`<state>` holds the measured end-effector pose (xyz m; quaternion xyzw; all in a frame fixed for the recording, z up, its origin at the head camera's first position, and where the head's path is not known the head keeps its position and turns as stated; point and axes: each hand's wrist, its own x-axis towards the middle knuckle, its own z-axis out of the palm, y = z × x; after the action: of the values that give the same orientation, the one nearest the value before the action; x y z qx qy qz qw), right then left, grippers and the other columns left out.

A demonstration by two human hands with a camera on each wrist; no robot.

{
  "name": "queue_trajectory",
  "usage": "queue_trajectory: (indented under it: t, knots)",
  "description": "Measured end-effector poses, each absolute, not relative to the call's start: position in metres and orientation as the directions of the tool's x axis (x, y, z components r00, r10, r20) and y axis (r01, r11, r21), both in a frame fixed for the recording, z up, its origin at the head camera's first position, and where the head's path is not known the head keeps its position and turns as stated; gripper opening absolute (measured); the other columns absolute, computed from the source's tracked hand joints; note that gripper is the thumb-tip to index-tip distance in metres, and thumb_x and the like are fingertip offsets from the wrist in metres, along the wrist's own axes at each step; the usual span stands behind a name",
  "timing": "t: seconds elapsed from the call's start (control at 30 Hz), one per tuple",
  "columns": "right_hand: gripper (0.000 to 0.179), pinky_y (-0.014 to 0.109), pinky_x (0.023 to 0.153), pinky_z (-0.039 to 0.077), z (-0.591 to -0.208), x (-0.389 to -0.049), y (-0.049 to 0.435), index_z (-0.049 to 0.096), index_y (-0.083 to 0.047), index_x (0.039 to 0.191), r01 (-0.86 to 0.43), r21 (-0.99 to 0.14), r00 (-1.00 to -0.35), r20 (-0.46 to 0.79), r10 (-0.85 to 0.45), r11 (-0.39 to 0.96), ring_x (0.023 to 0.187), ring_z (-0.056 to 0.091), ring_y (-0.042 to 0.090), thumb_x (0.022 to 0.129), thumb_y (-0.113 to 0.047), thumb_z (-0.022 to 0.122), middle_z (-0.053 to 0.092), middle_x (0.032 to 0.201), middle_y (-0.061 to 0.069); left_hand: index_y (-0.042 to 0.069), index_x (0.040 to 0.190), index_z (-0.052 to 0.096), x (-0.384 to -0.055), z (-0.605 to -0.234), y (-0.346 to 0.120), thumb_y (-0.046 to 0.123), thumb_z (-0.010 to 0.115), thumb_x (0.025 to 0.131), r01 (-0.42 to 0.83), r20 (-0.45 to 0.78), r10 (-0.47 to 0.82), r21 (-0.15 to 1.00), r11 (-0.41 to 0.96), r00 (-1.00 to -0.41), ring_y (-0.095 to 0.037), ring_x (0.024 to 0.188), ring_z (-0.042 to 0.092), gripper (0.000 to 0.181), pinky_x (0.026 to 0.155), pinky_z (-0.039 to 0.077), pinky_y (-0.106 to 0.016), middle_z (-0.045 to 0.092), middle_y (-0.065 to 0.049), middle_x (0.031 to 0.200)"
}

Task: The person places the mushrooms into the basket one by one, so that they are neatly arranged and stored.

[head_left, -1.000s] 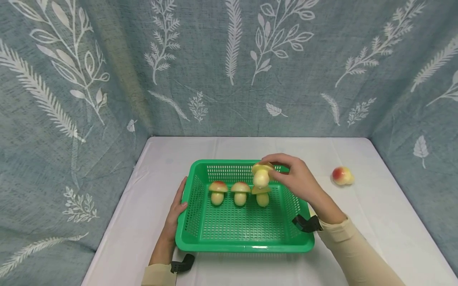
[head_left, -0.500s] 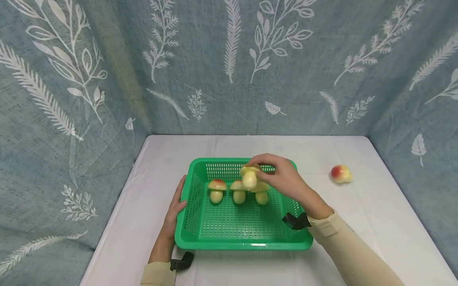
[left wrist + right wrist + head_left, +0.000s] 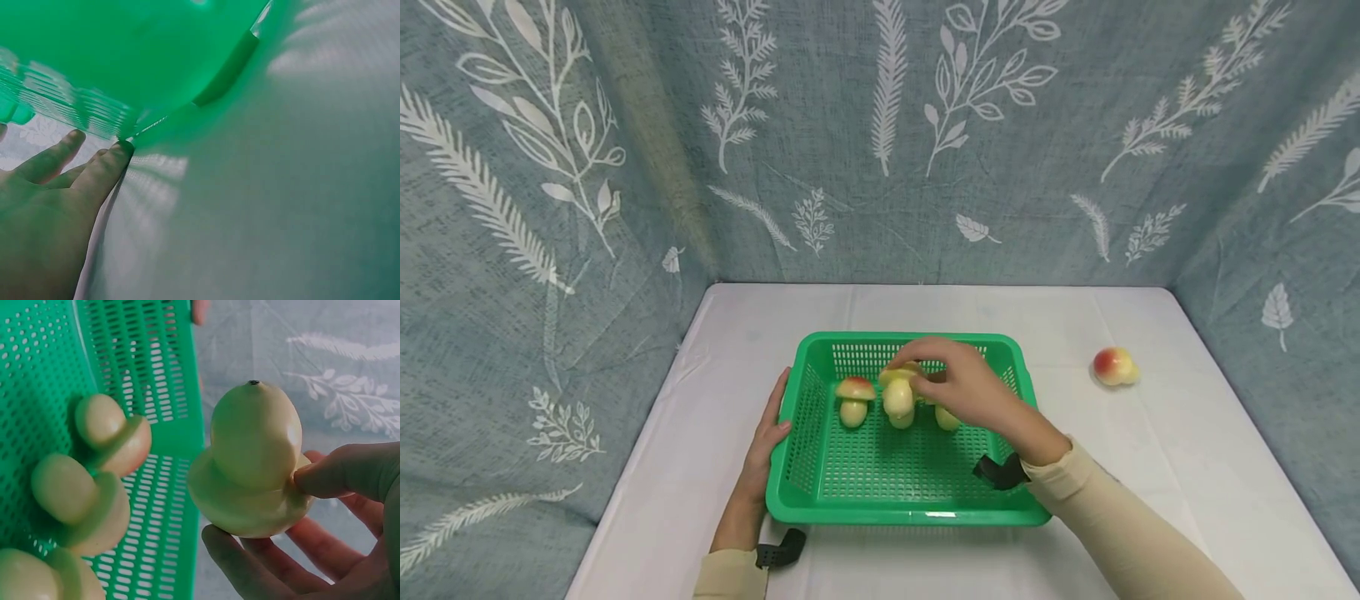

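My right hand pinches a toy mushroom by its cap, the pale stem with a dark tip pointing up in the right wrist view. It hangs above the green plastic basket, over the middle one of the mushrooms inside. Three mushrooms lie in a row in the basket: the left one shows a red-topped cap, while the middle and right ones are partly covered in the head view. With straight fingers, my left hand rests against the basket's left side.
A red and yellow mushroom-like piece lies on the white tablecloth to the right of the basket. Blue-grey leaf-patterned cloth stands around the back and both sides of the table.
My right hand has carried its mushroom leftward and slightly down, from over the right mushroom to over the middle one. My left hand stays at the basket's side.
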<state>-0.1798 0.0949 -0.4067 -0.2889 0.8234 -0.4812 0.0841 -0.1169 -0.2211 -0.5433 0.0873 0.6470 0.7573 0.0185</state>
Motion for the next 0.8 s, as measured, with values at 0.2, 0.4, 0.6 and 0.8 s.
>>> queue_trajectory:
  t: [0.2, 0.4, 0.6, 0.8]
  knots:
    - [0.032, 0.041, 0.093, 0.06, -0.411, -0.178, 0.086, 0.081, -0.017, 0.123, -0.429, -0.814, -0.794, 0.133, -0.593, 0.392, 0.131, 0.063, 0.022, 0.101, 0.002, 0.067, 0.073, 0.13, -0.003, 0.018, 0.177, 0.005, -0.117, -0.544, -0.221, 0.023, 0.034, 0.106, 0.09, 0.114, 0.147, 0.983, -0.158, -0.983, -0.031, 0.164, 0.01, 0.077, 0.116, 0.034, -0.027, 0.005, -0.007, 0.182]
    - [0.031, 0.04, 0.094, 0.06, -0.414, -0.176, 0.075, 0.081, -0.017, 0.122, -0.459, -0.791, -0.779, 0.139, -0.611, 0.405, 0.129, 0.063, 0.021, 0.1, 0.0, 0.067, 0.073, 0.129, -0.003, 0.02, 0.177, 0.007, -0.117, -0.544, -0.221, 0.024, 0.034, 0.105, 0.093, 0.112, 0.133, 0.986, -0.139, -0.985, -0.03, 0.164, 0.011, 0.077, 0.117, 0.032, -0.03, 0.007, -0.005, 0.182]
    - [0.034, 0.045, 0.1, 0.057, -0.418, -0.175, 0.066, 0.081, -0.017, 0.124, -0.476, -0.787, -0.759, 0.142, -0.635, 0.393, 0.127, 0.064, 0.019, 0.099, 0.002, 0.068, 0.074, 0.129, -0.005, 0.02, 0.177, 0.006, -0.117, -0.544, -0.221, 0.024, 0.034, 0.105, 0.083, 0.103, 0.146, 0.988, -0.133, -0.984, -0.029, 0.165, 0.008, 0.077, 0.122, 0.023, -0.044, 0.006, -0.003, 0.182]
    - [0.032, 0.049, 0.102, 0.055, -0.425, -0.174, 0.056, 0.08, -0.012, 0.124, -0.506, -0.772, -0.734, 0.152, -0.662, 0.384, 0.128, 0.065, 0.022, 0.097, 0.002, 0.07, 0.074, 0.13, 0.0, 0.021, 0.177, 0.006, -0.119, -0.544, -0.22, 0.023, 0.034, 0.105, 0.077, 0.099, 0.147, 0.986, -0.151, -0.984, -0.029, 0.165, 0.008, 0.077, 0.122, 0.024, -0.043, 0.005, -0.004, 0.182]
